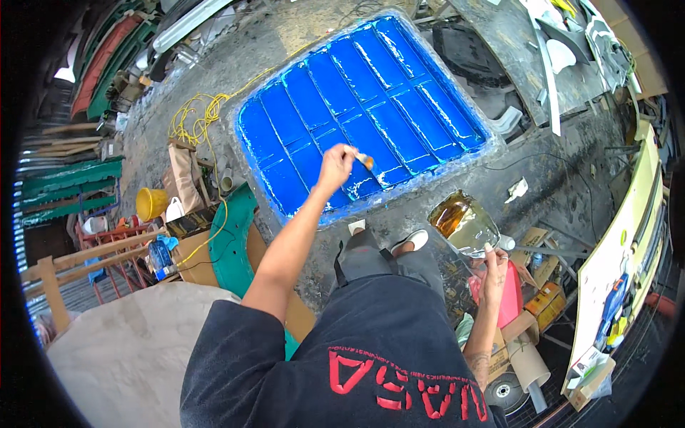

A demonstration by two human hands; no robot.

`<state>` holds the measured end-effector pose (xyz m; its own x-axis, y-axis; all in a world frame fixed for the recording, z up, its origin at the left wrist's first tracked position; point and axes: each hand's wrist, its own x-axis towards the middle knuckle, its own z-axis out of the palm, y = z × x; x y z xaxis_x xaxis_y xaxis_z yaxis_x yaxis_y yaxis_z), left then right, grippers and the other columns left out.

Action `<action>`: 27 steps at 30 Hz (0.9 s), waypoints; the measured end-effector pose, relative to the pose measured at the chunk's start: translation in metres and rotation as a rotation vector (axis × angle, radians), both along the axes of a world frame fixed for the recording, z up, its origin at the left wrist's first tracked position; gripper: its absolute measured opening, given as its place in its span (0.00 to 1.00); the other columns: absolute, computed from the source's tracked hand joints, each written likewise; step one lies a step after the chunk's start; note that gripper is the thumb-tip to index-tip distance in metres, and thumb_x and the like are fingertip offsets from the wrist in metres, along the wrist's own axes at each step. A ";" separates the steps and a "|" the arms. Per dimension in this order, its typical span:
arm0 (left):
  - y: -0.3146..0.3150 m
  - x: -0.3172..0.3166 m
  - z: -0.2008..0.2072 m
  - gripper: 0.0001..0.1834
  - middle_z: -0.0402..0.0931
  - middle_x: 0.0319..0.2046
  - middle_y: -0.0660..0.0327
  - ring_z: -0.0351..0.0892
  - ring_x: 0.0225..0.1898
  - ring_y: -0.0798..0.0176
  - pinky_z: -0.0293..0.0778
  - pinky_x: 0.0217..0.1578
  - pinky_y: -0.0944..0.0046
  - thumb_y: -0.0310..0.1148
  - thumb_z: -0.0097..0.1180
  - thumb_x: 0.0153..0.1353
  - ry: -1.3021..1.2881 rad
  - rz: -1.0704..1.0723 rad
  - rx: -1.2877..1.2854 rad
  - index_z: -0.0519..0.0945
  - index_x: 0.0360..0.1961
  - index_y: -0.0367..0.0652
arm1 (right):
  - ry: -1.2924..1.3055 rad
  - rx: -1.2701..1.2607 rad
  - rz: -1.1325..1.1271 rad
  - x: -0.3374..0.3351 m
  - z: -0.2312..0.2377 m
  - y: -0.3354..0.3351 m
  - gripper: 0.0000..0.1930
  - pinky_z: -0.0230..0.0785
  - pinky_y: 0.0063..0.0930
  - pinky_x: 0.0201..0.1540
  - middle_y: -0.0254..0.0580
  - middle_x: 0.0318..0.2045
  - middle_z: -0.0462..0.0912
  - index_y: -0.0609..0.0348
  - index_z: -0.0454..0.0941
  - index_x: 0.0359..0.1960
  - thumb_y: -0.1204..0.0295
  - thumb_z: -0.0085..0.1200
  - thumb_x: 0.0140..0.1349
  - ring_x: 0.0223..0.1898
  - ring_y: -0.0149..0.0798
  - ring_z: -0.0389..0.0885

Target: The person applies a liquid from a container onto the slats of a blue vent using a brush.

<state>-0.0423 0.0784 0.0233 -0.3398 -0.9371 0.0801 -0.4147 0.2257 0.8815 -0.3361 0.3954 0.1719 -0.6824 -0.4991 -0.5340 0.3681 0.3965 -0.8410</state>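
A large blue mould panel, ribbed into rectangular cells with glossy raised edges, lies on the floor before me. My left hand is closed round the pale handle of a small paintbrush. Its amber-stained bristles point right, over the panel's near part; whether they touch the surface I cannot tell. Out to the right, my right hand grips the near rim of a clear plastic container. Amber liquid pools toward the container's far left side.
A yellow cord lies coiled left of the panel. A yellow bucket, a green curved piece and a beige-covered surface stand at my left. Cardboard boxes and a pale board crowd the right. Scraps lie on the dark sheet at far right.
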 end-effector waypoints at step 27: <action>0.048 -0.027 0.038 0.11 0.80 0.35 0.58 0.74 0.36 0.51 0.70 0.39 0.53 0.26 0.56 0.61 -0.379 -0.182 -0.336 0.83 0.45 0.45 | 0.054 0.012 0.268 -0.032 -0.018 -0.062 0.29 0.65 0.21 0.28 0.38 0.35 0.76 0.63 0.62 0.49 0.65 0.68 0.57 0.29 0.25 0.72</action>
